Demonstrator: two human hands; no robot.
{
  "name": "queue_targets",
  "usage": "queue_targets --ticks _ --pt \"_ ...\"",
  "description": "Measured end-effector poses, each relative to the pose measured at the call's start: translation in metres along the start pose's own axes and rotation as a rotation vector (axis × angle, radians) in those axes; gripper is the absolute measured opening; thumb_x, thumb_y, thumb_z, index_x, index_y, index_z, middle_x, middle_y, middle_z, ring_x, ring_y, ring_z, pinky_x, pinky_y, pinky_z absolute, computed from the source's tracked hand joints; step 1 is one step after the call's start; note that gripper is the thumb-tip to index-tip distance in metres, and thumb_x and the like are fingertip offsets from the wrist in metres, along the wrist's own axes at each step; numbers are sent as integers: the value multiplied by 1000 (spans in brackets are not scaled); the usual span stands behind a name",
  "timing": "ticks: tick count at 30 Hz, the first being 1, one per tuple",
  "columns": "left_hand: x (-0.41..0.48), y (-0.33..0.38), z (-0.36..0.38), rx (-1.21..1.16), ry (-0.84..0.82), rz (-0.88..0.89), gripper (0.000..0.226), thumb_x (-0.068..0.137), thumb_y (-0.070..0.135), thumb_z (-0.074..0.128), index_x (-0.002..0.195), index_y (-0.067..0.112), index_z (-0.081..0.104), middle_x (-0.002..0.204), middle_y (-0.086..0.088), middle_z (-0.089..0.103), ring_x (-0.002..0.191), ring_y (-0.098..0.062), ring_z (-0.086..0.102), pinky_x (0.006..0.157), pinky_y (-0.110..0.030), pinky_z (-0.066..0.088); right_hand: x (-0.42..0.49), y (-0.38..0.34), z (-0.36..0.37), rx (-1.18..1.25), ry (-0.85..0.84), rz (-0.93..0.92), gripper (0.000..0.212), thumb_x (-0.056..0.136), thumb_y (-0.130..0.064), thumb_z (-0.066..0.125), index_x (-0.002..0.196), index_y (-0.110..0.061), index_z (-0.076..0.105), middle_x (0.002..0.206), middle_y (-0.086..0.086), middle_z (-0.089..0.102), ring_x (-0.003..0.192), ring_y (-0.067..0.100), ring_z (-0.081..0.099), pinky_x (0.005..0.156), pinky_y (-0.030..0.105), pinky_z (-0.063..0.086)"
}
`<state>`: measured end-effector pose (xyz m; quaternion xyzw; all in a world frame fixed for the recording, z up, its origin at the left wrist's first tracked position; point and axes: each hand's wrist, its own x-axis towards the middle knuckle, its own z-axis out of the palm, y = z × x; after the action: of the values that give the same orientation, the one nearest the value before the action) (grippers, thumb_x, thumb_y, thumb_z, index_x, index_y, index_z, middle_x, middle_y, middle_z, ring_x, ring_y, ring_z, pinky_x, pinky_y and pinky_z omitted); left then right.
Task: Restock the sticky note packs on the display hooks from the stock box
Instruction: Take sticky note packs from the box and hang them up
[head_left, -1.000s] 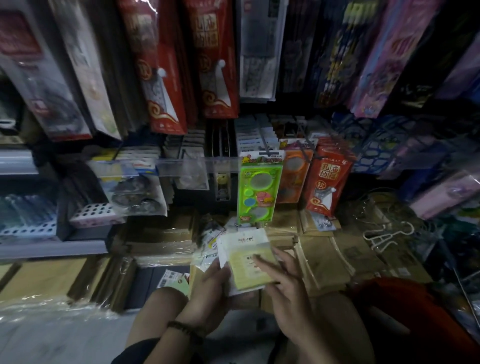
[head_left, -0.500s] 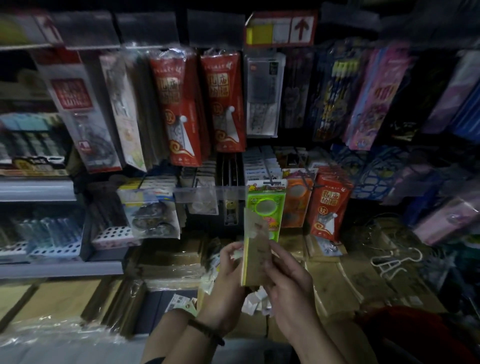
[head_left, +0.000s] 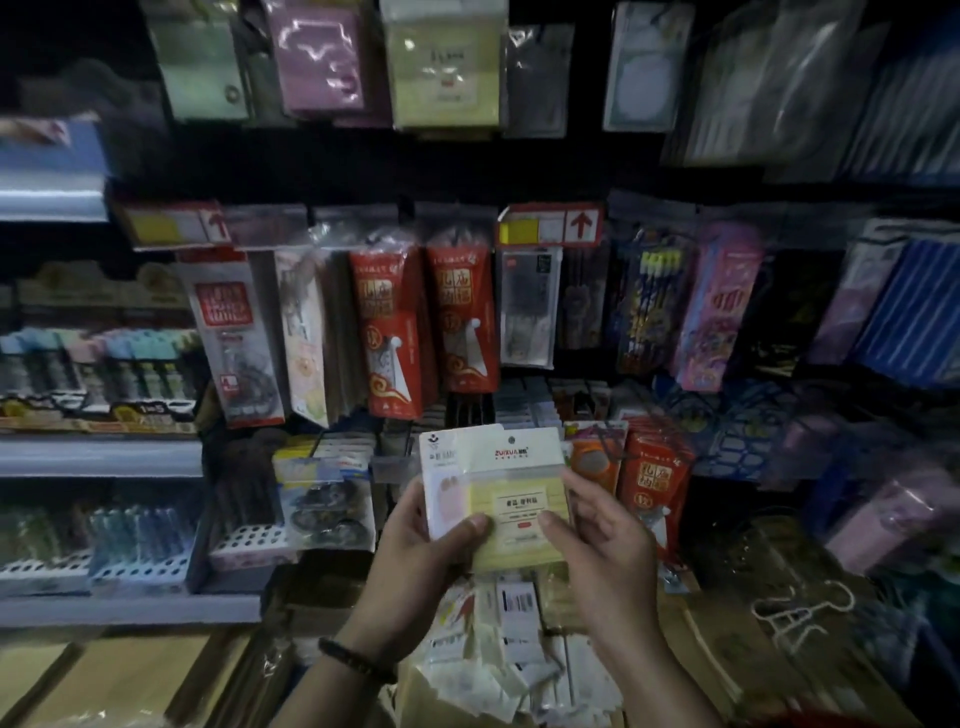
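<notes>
Both hands hold a small stack of sticky note packs upright in front of the display. The front pack (head_left: 511, 499) is pale yellow with a white header card and a hang hole. Behind it a second pack (head_left: 440, 478) with a pinkish pad sticks out to the left. My left hand (head_left: 415, 561) grips the stack's left edge, thumb across the front. My right hand (head_left: 602, 545) grips the right edge, thumb on the yellow pack. Below my hands, the stock box (head_left: 498, 660) holds several more loose packs. Sticky note packs (head_left: 444, 62) hang on hooks at the top.
Red packs (head_left: 457, 322) and other stationery hang on hooks at mid height. Shelves (head_left: 98, 457) with pens and correction tape run along the left. Brown paper bundles (head_left: 737, 639) and a white hanger (head_left: 800, 613) lie at the lower right.
The view has tilted upward, bringing the top row of hooks into sight. The packs rose with my hands and turned from edge-on to facing me, both hands still holding them.
</notes>
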<state>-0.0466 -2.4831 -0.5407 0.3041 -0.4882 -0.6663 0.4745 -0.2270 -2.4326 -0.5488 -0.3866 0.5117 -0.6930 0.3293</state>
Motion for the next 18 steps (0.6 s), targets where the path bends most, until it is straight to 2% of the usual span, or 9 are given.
queue_targets --ticks 2,5,8,11,13,16,18 --pt "1 22 0 29 38 60 48 96 -6 67 139 12 54 131 -20 73 119 -43 71 102 -70 52 8 -19 2 -4 -85 -6 50 89 1 80 128 -32 75 115 -6 80 105 13 78 83 33 65" --pt "4 59 3 78 75 153 54 90 -7 73 138 10 55 129 -17 74 118 -40 72 101 -66 55 22 -51 11 -10 -189 -46 52 91 4 77 130 -30 72 113 -6 81 104 15 78 79 28 64" --pt "7 99 8 179 114 264 56 85 -2 81 134 12 58 125 -12 76 114 -35 75 93 -62 61 34 -84 22 -26 -211 -147 52 92 8 73 131 -26 70 110 -6 81 101 14 78 78 25 63" --pt "12 140 9 266 87 334 50 89 7 78 134 14 58 127 -9 75 115 -33 75 89 -57 64 46 -117 34 -28 -209 -253 51 94 8 71 132 -27 69 110 -13 79 102 11 78 81 25 63" --pt "14 170 9 332 58 391 56 88 10 77 138 23 55 133 -7 72 115 -31 75 84 -53 66 56 -140 42 -29 -206 -325 51 95 8 70 130 -29 69 111 -16 78 103 10 77 84 25 63" --pt "17 219 9 451 53 487 95 85 4 79 152 58 38 148 5 59 120 -29 72 83 -53 66 72 -176 55 -19 -217 -424 51 95 8 70 131 -28 69 112 -15 79 105 11 77 86 26 63" --pt "15 253 10 677 20 586 107 88 4 78 151 73 25 153 16 50 128 -19 67 86 -46 66 83 -199 65 -29 -217 -501 52 94 8 71 135 -25 69 112 -16 79 104 10 77 86 25 63"
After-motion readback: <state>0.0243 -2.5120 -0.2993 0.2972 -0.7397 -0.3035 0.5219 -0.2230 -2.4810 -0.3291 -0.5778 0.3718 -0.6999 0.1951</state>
